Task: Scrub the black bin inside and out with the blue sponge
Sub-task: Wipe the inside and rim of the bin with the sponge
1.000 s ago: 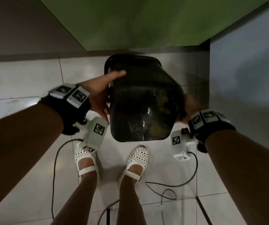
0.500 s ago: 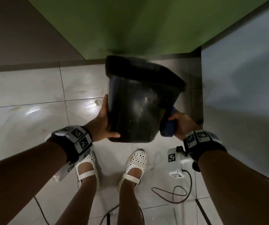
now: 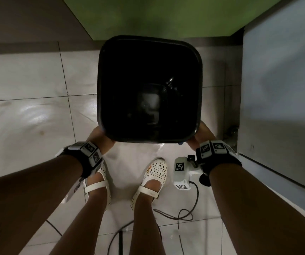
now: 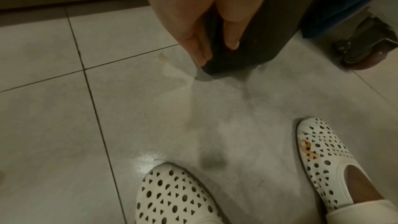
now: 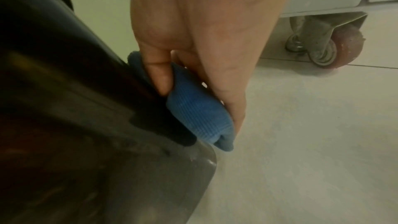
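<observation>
The black bin point(image 3: 100, 89) stands upright just above or on the tiled floor, its open mouth facing me and its inside dark. My left hand point(image 3: 100, 137) presses the bin's near-left side; in the left wrist view the left hand point(image 4: 217, 54) lies with straight fingers point(image 4: 200, 48) along the bin's wall point(image 4: 269, 31) near its base. My right hand point(image 3: 201, 135) is at the near-right side. In the right wrist view this right hand point(image 5: 200, 101) pinches the blue sponge point(image 5: 206, 122) and holds it against the bin's outer wall point(image 5: 75, 108).
My feet in white perforated shoes point(image 3: 151, 173) stand right behind the bin. Cables point(image 3: 183, 214) trail on the wet tiles. A grey cabinet point(image 3: 280, 89) on a caster wheel point(image 5: 336, 48) stands close on the right, a green wall point(image 3: 166, 15) behind.
The bin has swung from base-toward-me to upright with its mouth toward me, and it has come down near the floor. Both hands have slid to its near lower sides.
</observation>
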A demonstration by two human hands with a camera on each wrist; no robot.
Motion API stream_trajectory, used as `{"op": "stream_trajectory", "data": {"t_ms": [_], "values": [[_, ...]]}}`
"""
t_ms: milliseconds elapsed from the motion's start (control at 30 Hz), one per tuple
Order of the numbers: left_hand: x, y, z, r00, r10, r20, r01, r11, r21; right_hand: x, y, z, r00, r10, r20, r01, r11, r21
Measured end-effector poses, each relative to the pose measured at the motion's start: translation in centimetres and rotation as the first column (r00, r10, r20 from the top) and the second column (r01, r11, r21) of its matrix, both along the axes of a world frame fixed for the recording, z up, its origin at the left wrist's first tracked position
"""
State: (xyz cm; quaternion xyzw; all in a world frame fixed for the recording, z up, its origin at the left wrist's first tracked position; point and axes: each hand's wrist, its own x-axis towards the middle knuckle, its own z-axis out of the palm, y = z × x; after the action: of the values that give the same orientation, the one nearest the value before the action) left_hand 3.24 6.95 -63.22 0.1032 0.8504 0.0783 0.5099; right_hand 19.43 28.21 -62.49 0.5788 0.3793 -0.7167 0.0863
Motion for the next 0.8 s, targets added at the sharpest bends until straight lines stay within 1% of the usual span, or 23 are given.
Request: {"op": "stream_trajectory", "data": {"t_ms": [67, 100, 167, 200, 267, 300, 333, 367, 400, 433, 467, 500, 533, 567, 600, 633, 667, 700, 767, 800], "values": [[-0.1, 0.0, 0.3, 0.991, 0.126, 0.047, -0.127, 0.992, 0.022, -0.4, -0.1, 0.1, 0.998, 0.0, -0.058, -0.001, 1.0, -0.008], [-0.2, 0.0, 0.6, 0.978, 0.192, 0.082, -0.195, 0.98, 0.031, -0.6, 0.0, 0.3, 0.997, -0.029, -0.065, 0.027, 0.999, -0.026], [-0.2, 0.4, 1.5, 0.954, 0.275, 0.118, -0.287, 0.953, 0.1, -0.8, 0.3, 0.5, 0.994, -0.088, -0.057, 0.086, 0.995, -0.041], [-0.1, 0.6, 2.2, 0.945, 0.298, 0.133, -0.316, 0.936, 0.153, -1.0, 0.6, 0.7, 0.993, -0.114, -0.043, 0.112, 0.992, -0.05], [-0.4, 1.2, 3.7, 0.949, 0.296, 0.104, -0.313, 0.925, 0.217, -1.6, 1.4, 1.2, 0.984, -0.178, 0.028, 0.179, 0.984, -0.029], [-0.8, 1.3, 4.0, 0.956, 0.28, 0.09, -0.293, 0.925, 0.241, -1.9, 2.1, 1.6, 0.975, -0.206, 0.083, 0.205, 0.978, 0.022], [-1.4, 1.4, 4.2, 0.953, 0.282, 0.11, -0.301, 0.922, 0.242, -2.2, 3.0, 2.2, 0.964, -0.229, 0.135, 0.217, 0.972, 0.094], [-2.3, 1.4, 4.3, 0.958, 0.261, 0.122, -0.283, 0.934, 0.217, -2.5, 4.1, 2.7, 0.955, -0.249, 0.163, 0.222, 0.961, 0.167], [-3.4, 1.3, 4.0, 0.975, 0.214, 0.056, -0.22, 0.956, 0.192, -3.0, 5.1, 3.6, 0.95, -0.27, 0.157, 0.229, 0.944, 0.237], [-4.4, 1.3, 4.2, 0.979, 0.203, 0.013, -0.201, 0.958, 0.203, -3.7, 6.1, 4.5, 0.949, -0.288, 0.132, 0.236, 0.92, 0.314], [-5.3, 1.5, 4.6, 0.971, 0.238, -0.026, -0.223, 0.941, 0.255, -4.4, 6.8, 5.5, 0.952, -0.292, 0.094, 0.232, 0.886, 0.402], [-6.3, 1.7, 4.9, 0.955, 0.277, -0.11, -0.233, 0.924, 0.304, -5.3, 7.3, 6.6, 0.96, -0.274, 0.051, 0.213, 0.838, 0.502], [-7.2, 2.3, 5.2, 0.929, 0.326, -0.175, -0.245, 0.896, 0.37, -6.3, 7.5, 8.0, 0.975, -0.221, 0.013, 0.17, 0.784, 0.598], [-7.8, 2.8, 5.5, 0.908, 0.371, -0.194, -0.261, 0.865, 0.429, -7.5, 7.4, 9.2, 0.989, -0.145, -0.023, 0.122, 0.724, 0.679], [-8.3, 3.7, 6.0, 0.902, 0.392, -0.182, -0.268, 0.837, 0.476, -9.0, 7.0, 10.3, 0.998, -0.05, -0.044, 0.066, 0.676, 0.734], [-8.7, 4.8, 6.4, 0.901, 0.402, -0.164, -0.271, 0.815, 0.512, -10.6, 6.5, 10.9, 0.998, 0.051, -0.047, 0.003, 0.647, 0.763], [-9.0, 5.8, 6.4, 0.901, 0.404, -0.155, -0.267, 0.801, 0.536, -12.3, 5.8, 11.4, 0.986, 0.161, -0.03, -0.078, 0.621, 0.78], [-9.0, 6.8, 6.5, 0.911, 0.388, -0.143, -0.253, 0.796, 0.549, -14.1, 4.9, 11.3, 0.965, 0.262, 0.012, -0.167, 0.576, 0.8], [-8.7, 8.2, 6.0, 0.914, 0.38, -0.143, -0.241, 0.791, 0.562, -17.3, 2.6, 10.6, 0.905, 0.416, 0.087, -0.285, 0.445, 0.849], [-8.4, 8.5, 5.7, 0.908, 0.392, -0.146, -0.249, 0.787, 0.564, -18.5, 1.4, 10.0, 0.866, 0.479, 0.143, -0.339, 0.354, 0.872]]}}
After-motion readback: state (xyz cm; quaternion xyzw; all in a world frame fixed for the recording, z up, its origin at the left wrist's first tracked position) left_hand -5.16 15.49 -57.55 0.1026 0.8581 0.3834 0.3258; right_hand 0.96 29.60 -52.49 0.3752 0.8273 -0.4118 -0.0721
